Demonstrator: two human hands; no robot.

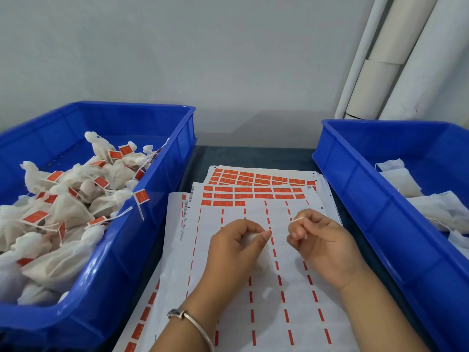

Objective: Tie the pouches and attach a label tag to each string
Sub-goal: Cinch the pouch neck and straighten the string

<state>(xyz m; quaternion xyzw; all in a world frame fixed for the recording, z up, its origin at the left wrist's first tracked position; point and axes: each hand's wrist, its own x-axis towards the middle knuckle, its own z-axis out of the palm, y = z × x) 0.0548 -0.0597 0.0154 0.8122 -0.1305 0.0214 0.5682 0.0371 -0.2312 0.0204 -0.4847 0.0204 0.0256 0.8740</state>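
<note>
My left hand grips a small white pouch over the label sheets, mostly hidden inside the curled fingers. My right hand pinches the end of the pouch's thin white string, held a little to the right of the left hand. Beneath both hands lie white label sheets; orange label tags remain on their far rows. The left blue bin holds several tied pouches with orange tags on their strings. The right blue bin holds flat untied pouches.
The sheets lie on a dark tabletop between the two bins. White pipes and rolls lean against the grey wall at the back right. A metal bangle circles my left wrist.
</note>
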